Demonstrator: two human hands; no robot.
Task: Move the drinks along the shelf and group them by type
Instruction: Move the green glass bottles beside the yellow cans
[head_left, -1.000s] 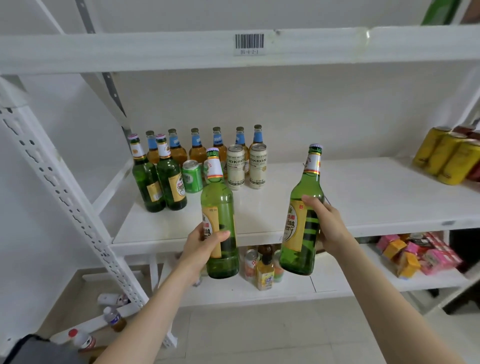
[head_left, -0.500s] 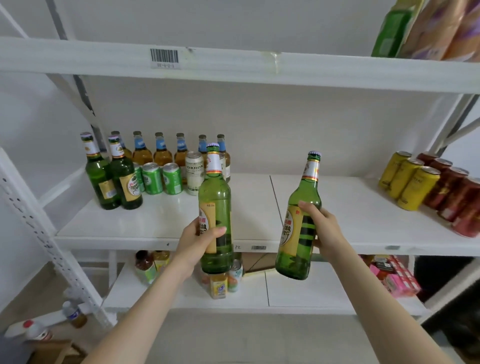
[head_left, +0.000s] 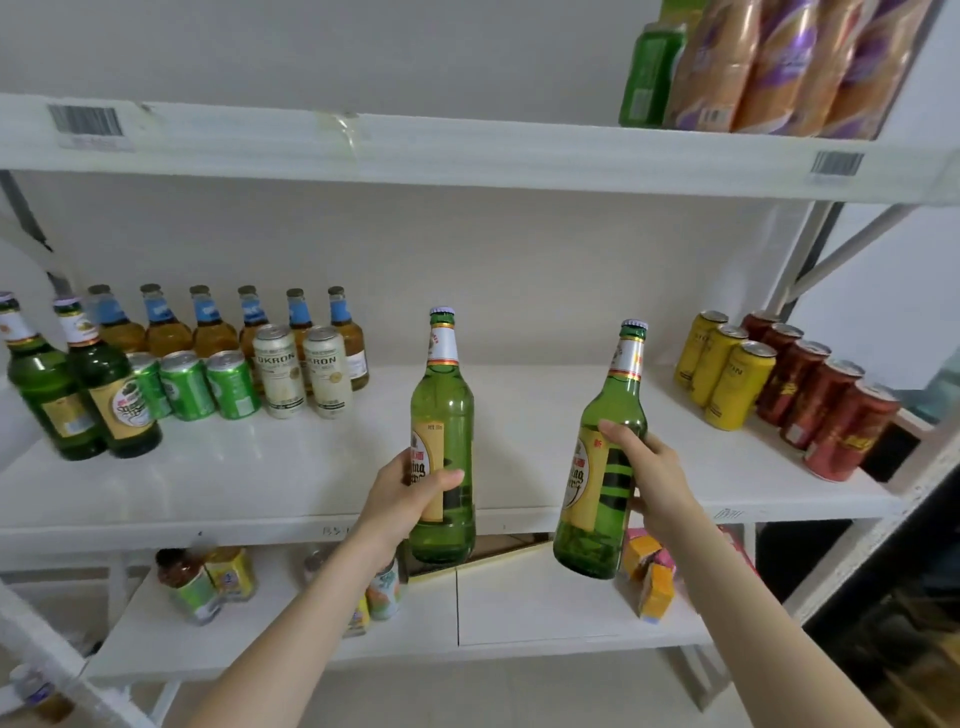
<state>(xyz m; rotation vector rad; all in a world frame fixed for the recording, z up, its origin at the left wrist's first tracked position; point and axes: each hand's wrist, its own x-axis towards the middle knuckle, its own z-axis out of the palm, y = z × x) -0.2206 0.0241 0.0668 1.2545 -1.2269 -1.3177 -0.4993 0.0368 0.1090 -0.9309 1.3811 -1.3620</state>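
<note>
My left hand (head_left: 408, 488) grips a tall green beer bottle (head_left: 442, 415) by its yellow label, held upright in front of the middle shelf (head_left: 311, 467). My right hand (head_left: 644, 467) grips a second green beer bottle (head_left: 613, 415) of the same kind, tilted slightly right. Both bottles hang in the air before the shelf's front edge. On the shelf's left stand two green bottles (head_left: 78, 384), several amber bottles with blue neck labels (head_left: 213, 322), three green cans (head_left: 192, 384) and two white cans (head_left: 304, 371). Yellow cans (head_left: 727, 369) and red cans (head_left: 826, 405) stand at the right.
The upper shelf (head_left: 467, 150) carries a green carton and orange-purple packs (head_left: 769, 62) at the right. The lower shelf (head_left: 519, 608) holds small jars, bottles and orange-pink boxes. A slanted metal post (head_left: 831, 249) frames the right side.
My view has swung to the right, so the left group of drinks slid leftward and more red cans appeared. Both hands keep their bottles in much the same pose.
</note>
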